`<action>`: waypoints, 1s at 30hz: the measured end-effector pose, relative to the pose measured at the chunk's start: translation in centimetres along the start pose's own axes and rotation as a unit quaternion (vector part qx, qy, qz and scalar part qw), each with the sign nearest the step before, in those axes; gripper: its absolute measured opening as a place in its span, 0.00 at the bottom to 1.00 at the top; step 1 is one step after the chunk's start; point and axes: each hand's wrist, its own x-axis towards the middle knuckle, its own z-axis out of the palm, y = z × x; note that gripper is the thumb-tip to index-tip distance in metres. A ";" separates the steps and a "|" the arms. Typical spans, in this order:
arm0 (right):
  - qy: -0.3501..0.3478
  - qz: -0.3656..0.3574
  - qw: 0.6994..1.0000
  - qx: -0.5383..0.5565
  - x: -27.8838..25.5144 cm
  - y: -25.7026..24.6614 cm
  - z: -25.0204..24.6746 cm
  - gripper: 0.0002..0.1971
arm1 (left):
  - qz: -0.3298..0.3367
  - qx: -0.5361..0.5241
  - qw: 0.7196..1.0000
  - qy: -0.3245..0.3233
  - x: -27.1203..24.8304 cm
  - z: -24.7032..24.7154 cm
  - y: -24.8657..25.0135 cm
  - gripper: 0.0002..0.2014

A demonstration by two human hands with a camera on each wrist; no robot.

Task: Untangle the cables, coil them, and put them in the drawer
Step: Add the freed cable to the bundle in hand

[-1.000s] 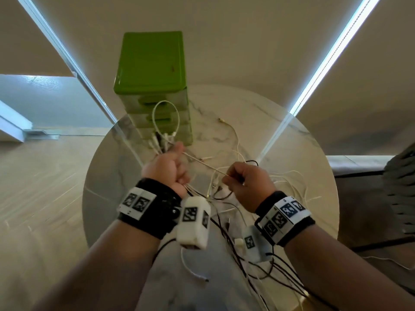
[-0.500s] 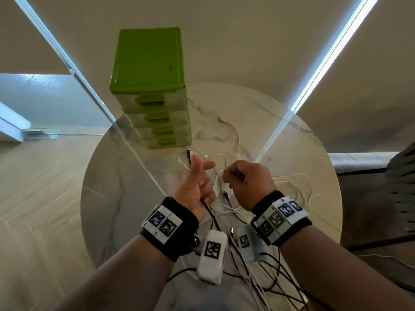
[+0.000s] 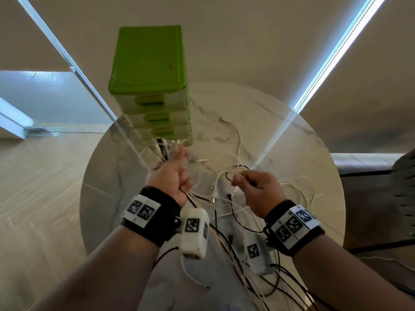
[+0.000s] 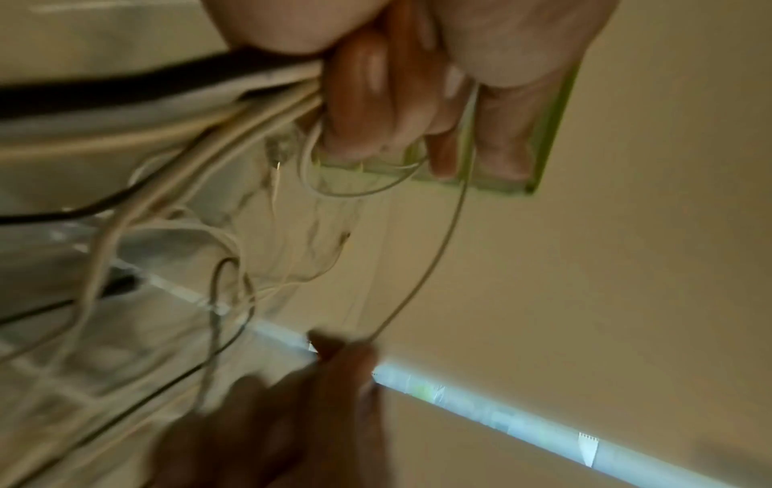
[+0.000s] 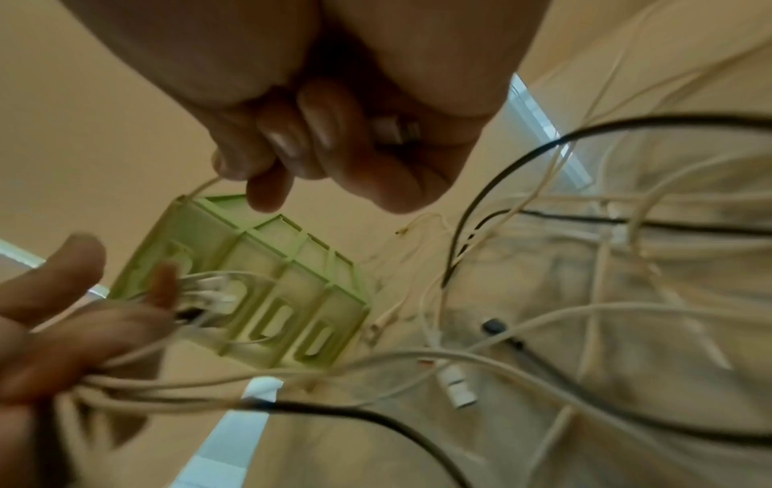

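Nearest, a loose tangle of thin white and black cables (image 3: 253,223) trailed over the near edge of the round white marble-look table (image 3: 292,140), below both wrists. Above it the left hand (image 3: 169,176) was clenched round a bundle of white and black cable ends (image 3: 162,149) that fanned out past its thumb, while the right hand (image 3: 258,187), apart from the left, pinched a thin white cable (image 5: 200,188) between thumb and forefinger, its other fingers curled in. Beyond them, at the table's far left edge, stood the green plastic four-drawer chest (image 3: 150,63), all drawers pushed in.
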 end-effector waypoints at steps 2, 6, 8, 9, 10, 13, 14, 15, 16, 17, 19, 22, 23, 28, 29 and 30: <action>0.005 -0.025 0.999 0.032 0.2 -0.9 0.9 0.12 | -0.024 0.061 0.997 -0.035 -1.1 0.4 -1.7 0.09; -0.058 -0.054 0.993 0.091 0.2 -2.3 2.1 0.11 | -0.082 0.068 0.992 -0.068 -2.4 1.7 -3.7 0.10; -0.120 0.019 0.964 0.238 -0.1 -2.3 1.7 0.11 | -0.091 0.036 0.994 -0.044 -1.7 1.8 -2.8 0.08; -0.141 0.053 0.940 0.306 -0.4 -2.2 1.5 0.13 | -0.093 0.019 0.995 -0.033 -1.4 1.7 -2.2 0.08; -0.153 0.082 0.918 0.357 -0.7 -2.3 1.4 0.15 | -0.097 0.011 0.995 -0.027 -1.1 1.6 -1.7 0.10; -0.173 0.120 0.863 0.459 -1.5 -2.8 1.2 0.16 | -0.103 0.019 0.994 -0.035 -1.1 1.4 -0.9 0.12; -0.171 0.125 0.856 0.471 -1.5 -2.9 1.2 0.16 | -0.101 0.021 0.994 -0.043 -1.2 1.5 -1.1 0.11; -0.165 0.126 0.860 0.466 -1.6 -3.1 1.1 0.16 | -0.099 0.024 0.993 -0.054 -1.4 1.6 -1.4 0.09; -0.149 0.115 0.880 0.436 -1.6 -3.1 1.0 0.15 | -0.093 0.027 0.993 -0.067 -1.6 1.8 -1.8 0.09; -0.127 0.089 0.912 0.379 -1.6 -3.2 0.9 0.15 | -0.085 0.032 0.992 -0.085 -1.9 2.0 -2.2 0.11; -0.075 -0.002 0.970 0.232 -1.7 -2.9 0.8 0.14 | -0.069 0.061 0.989 -0.120 -2.5 2.6 -3.0 0.14; 0.000 -0.095 0.985 0.146 -2.6 -2.1 -0.2 0.11 | -0.060 0.107 0.980 -0.157 -3.5 4.0 -3.8 0.14; 0.013 -0.101 0.983 0.155 -3.1 -1.5 -0.9 0.11 | -0.064 0.108 0.978 -0.169 -3.8 4.6 -3.9 0.12; -0.049 0.004 0.997 0.051 -7.3 5.0 -6.4 0.14 | -0.116 0.006 0.966 -0.232 -4.9 8.2 -3.8 0.10; -0.062 0.048 0.997 -0.020 -8.4 6.5 -7.5 0.12 | -0.121 0.006 0.963 -0.240 -5.0 9.0 -4.1 0.09; -0.065 0.088 0.991 -0.077 -9.4 7.8 -8.5 0.10 | -0.127 0.018 0.960 -0.250 -5.2 9.8 -4.6 0.08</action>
